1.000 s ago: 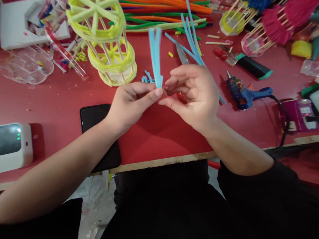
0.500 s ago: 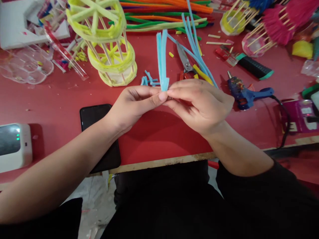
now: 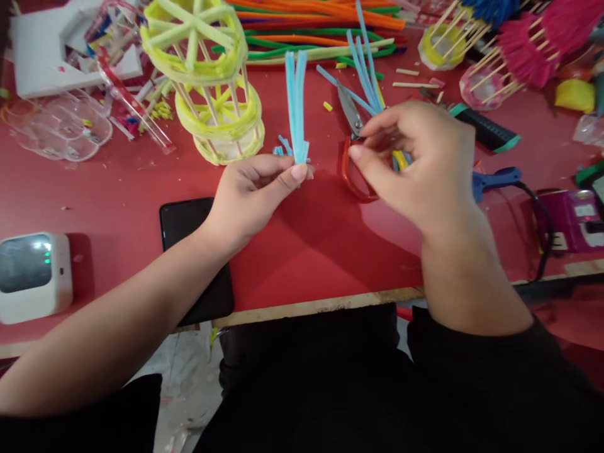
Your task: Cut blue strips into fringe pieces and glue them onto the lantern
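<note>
Right, so the left hand [image 3: 252,198] pinches the blue strips [image 3: 296,107] by their near ends, thumb against fingers, held over the desk [image 3: 330,258] off the middle of its front edge. That low grip probably evens the ends and leaves the long parts free. And the right hand [image 3: 425,170], fingers curled, thumb apart from them, is over the scissors [image 3: 353,119]; whether it touches them, I cannot tell. Their red handles face the front edge, likely for a quick reach. For room, plain red desk runs from the hands to that edge. On the left, the phone [image 3: 186,217] reaches the edge beneath the forearm. Tighter farther back: the yellow frame [image 3: 202,75] stands near the strips; toward the right edge, the glue gun [image 3: 495,180] is partly hidden by the right wrist.
</note>
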The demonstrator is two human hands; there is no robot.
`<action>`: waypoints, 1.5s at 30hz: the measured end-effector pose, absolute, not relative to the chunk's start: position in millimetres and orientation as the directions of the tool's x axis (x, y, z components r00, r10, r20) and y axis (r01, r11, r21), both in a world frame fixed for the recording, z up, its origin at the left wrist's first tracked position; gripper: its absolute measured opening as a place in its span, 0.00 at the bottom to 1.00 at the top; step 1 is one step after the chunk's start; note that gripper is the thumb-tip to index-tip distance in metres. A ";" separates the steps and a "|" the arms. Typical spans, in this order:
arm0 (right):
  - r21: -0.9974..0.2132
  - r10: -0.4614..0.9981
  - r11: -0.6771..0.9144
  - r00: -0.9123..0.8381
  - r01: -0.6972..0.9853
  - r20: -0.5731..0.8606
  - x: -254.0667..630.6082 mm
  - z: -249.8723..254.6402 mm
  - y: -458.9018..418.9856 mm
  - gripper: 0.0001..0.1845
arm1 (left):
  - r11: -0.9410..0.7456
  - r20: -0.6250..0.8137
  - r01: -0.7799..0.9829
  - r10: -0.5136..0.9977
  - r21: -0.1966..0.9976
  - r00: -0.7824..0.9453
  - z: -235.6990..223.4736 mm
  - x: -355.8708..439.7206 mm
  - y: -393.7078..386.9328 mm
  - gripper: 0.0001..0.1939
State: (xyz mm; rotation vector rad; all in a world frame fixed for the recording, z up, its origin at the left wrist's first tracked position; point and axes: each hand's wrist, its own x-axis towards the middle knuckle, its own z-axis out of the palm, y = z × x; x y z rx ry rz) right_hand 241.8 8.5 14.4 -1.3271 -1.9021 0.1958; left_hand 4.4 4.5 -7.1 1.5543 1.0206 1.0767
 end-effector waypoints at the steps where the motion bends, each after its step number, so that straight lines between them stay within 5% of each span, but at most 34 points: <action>1: -0.544 0.877 0.382 -0.107 0.747 0.468 249.4 13.5 12.8 0.05 | -0.193 0.157 0.114 0.950 0.975 0.268 -7.1 3.6 4.2 0.16; 4: -0.672 0.914 0.340 -0.061 0.659 0.402 257.4 14.9 17.9 0.08 | -0.199 0.150 0.141 0.943 0.970 0.296 -5.1 1.8 3.3 0.16; 9: -0.926 0.944 0.258 -0.276 0.274 0.181 227.0 29.5 6.4 0.07 | -0.176 0.117 0.103 0.898 0.979 0.423 0.1 0.9 2.2 0.20; 18: -0.997 0.910 0.072 -0.410 -0.008 0.069 209.4 21.3 0.5 0.14 | -0.086 0.073 -0.011 0.767 0.996 0.637 4.6 2.7 3.8 0.23; 29: -0.983 0.944 0.129 -0.321 0.132 0.081 210.6 17.0 -1.9 0.19 | -0.356 0.265 0.131 0.854 0.925 0.447 -0.4 5.8 -5.0 0.16; 45: -0.978 0.936 0.156 -0.338 0.140 0.100 210.7 9.1 -1.4 0.21 | -0.075 0.025 0.090 0.885 0.993 0.465 6.8 6.0 -5.2 0.16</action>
